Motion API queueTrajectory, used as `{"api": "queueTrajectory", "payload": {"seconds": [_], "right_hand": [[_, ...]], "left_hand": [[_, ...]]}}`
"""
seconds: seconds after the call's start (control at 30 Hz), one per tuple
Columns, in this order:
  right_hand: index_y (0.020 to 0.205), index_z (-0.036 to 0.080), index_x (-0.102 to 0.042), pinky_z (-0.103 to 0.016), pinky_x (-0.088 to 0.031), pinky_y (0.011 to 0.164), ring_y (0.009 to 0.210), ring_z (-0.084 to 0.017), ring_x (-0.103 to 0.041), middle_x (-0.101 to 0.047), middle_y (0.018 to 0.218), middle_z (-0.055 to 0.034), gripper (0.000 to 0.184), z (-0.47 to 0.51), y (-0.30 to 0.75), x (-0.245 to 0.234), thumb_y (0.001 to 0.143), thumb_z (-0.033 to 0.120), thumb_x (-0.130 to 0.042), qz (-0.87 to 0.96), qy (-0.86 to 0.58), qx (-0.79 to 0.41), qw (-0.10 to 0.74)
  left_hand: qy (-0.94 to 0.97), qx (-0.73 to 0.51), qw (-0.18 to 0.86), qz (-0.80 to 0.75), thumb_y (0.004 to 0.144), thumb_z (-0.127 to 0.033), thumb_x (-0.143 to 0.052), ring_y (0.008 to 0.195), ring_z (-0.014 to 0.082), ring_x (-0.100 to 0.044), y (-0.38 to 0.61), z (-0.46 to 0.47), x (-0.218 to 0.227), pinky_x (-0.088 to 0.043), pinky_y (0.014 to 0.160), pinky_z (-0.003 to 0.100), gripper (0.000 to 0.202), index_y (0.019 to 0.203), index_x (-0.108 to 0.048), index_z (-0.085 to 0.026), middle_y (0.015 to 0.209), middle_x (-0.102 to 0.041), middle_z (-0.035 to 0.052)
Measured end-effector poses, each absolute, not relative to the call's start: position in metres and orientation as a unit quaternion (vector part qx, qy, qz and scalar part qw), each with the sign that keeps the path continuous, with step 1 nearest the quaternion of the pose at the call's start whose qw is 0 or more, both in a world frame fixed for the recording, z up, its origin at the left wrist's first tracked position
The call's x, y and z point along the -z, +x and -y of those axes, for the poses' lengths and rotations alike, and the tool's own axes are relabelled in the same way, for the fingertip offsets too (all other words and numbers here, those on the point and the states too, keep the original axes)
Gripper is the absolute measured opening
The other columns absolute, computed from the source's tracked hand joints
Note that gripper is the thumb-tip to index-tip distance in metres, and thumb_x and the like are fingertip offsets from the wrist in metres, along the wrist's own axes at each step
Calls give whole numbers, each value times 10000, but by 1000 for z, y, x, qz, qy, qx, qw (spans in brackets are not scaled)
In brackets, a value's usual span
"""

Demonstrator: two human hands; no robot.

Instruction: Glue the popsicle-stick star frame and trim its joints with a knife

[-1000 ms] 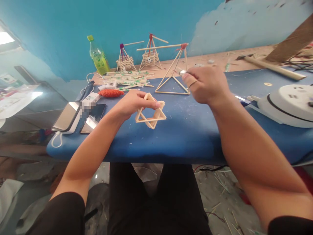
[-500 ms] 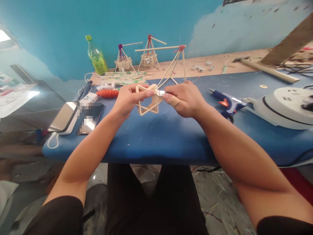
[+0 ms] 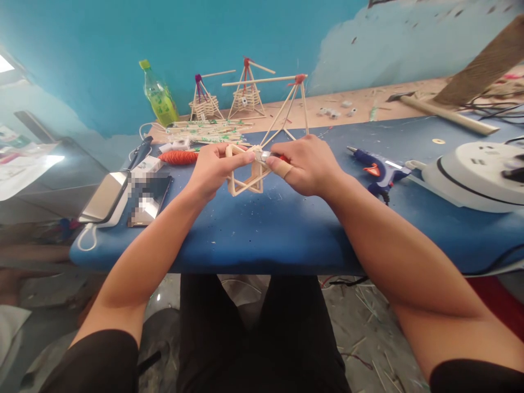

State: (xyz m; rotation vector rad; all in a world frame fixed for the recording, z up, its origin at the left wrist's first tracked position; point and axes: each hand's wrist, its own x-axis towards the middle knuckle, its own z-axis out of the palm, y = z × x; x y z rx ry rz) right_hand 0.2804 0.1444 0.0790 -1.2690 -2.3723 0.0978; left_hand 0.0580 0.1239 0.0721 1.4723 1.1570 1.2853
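My left hand (image 3: 213, 166) is closed on a small frame of pale wooden sticks (image 3: 245, 188), with the thumb laid along its top. The frame is held above the blue tabletop (image 3: 262, 234). My right hand (image 3: 305, 164) is wrapped round a knife (image 3: 264, 156) with a short metal blade and some orange-red on its handle, most of which the fingers hide. The blade meets the upper right corner of the frame beside my left thumb. Just behind the hands stands a stick pyramid (image 3: 300, 79) with a red-bound top and a long crossing stick.
At right lie a glue gun (image 3: 380, 169) and a white power-strip reel (image 3: 475, 174). At left are phones (image 3: 104, 196), orange cord (image 3: 178, 157) and loose sticks (image 3: 208, 131). Behind stand a bottle (image 3: 159, 98) and two stick models (image 3: 246, 98). A hammer (image 3: 450, 114) lies back right.
The knife blade has turned slightly at the frame's corner, and orange-red on its handle now shows. The frame has tilted a little. Both hands keep their hold.
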Motion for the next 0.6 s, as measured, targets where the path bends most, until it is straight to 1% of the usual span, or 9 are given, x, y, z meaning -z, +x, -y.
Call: {"api": "queueTrajectory", "payload": {"seconds": [0.07,0.23,0.37,0.6], "right_hand": [[736,278,-462,-388,-263,688,696,-241,-498,-551,674,-48,397,-144,280,-80,1001,571,-434,862,-457,-40,217],[756,272,-506,-387,-264,688,668,-226,-459,-559,678,-47,395,-144,280,-80,1025,555,-446,866,-451,-46,210],[779,266,-556,-384,-261,704,713,-240,-512,-593,710,-62,391,-140,278,-80,1011,574,-494,843,-491,-28,219],[802,263,-640,-385,-285,731,781,-282,-615,-671,731,-85,408,-137,279,-82,980,616,-541,827,-506,-11,246]], "left_hand": [[591,-517,416,-459,583,-622,-1035,879,205,-726,58,-124,-72,-541,776,329,502,745,-802,-207,925,-834,62],[596,-526,395,-460,584,-528,-1037,851,200,-719,58,-122,-73,-570,802,340,453,792,-807,-198,873,-817,50],[604,-533,376,-459,625,-477,-1000,815,195,-700,58,-121,-75,-579,796,348,400,840,-818,-193,818,-797,39],[611,-527,375,-457,636,-523,-968,790,185,-660,57,-121,-78,-554,782,347,384,779,-802,-208,791,-767,32]]}}
